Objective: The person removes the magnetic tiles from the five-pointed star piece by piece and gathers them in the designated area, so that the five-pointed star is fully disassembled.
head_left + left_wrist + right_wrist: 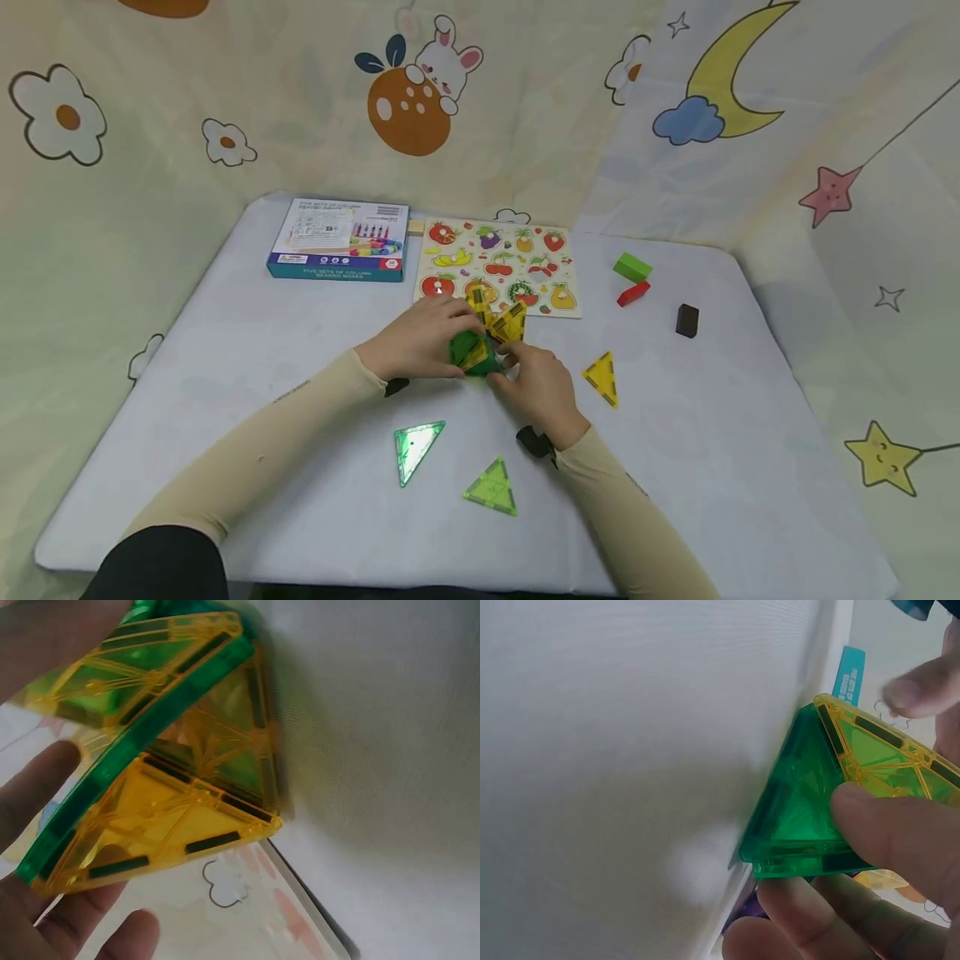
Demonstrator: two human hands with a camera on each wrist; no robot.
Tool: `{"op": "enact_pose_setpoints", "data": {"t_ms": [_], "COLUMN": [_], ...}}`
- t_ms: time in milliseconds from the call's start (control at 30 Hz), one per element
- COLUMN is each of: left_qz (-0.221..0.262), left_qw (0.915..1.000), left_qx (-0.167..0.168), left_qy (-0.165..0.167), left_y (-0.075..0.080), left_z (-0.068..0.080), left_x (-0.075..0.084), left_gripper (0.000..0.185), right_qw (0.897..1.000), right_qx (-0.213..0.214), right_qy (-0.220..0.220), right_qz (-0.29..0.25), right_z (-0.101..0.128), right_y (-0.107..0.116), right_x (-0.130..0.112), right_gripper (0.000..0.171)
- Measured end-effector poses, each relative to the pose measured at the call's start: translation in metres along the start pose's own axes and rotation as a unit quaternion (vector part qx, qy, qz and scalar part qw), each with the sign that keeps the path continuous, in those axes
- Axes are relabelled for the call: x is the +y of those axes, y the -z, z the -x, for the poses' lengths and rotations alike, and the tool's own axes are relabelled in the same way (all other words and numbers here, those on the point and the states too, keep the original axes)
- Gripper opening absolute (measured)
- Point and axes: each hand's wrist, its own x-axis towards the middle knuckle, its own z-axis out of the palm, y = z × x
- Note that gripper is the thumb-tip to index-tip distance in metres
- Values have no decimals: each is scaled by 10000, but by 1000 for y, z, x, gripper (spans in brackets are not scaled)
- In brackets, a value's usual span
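Observation:
A cluster of yellow and green magnetic triangle tiles point(486, 337) stands joined together at the middle of the white table point(225, 350). My left hand point(423, 337) holds its left side, fingers wrapped around the tiles point(161, 787). My right hand point(536, 383) grips the near right side, thumb pressing a green tile point(802, 810) with a yellow tile point(885, 757) beside it. Loose tiles lie flat nearby: a green triangle point(415, 446), a light green triangle point(492, 487) and a yellow triangle point(602, 377).
A fruit peg puzzle board point(498, 265) lies just behind the cluster, a blue toy box point(341, 239) to its left. A green block point(632, 267), a red block point(633, 292) and a dark block point(686, 320) sit at the right. Patterned cloth surrounds the table.

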Motion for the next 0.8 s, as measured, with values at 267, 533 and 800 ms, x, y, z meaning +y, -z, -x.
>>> {"op": "enact_pose_setpoints", "data": {"t_ms": [267,533,800], "left_qz": [26,60,101], "left_qw": [9998,10000,9999], "left_qx": [-180,-40,63], "left_qy": [111,37,-44], "left_y": [-4,-8,-9], "left_z": [-3,-2,-2], "left_x": [1,1,1], "left_gripper": [63,62,56], "right_qw": [9999,9985,9948], "right_qx": [124,295,435], "right_qy": [114,307,588], "right_qz": [-18,-352,-714], "right_z": [-1,-4,-8], "right_y": [-1,-5,-9], "right_x": [-3,1,7], "right_gripper": [36,33,29]}}
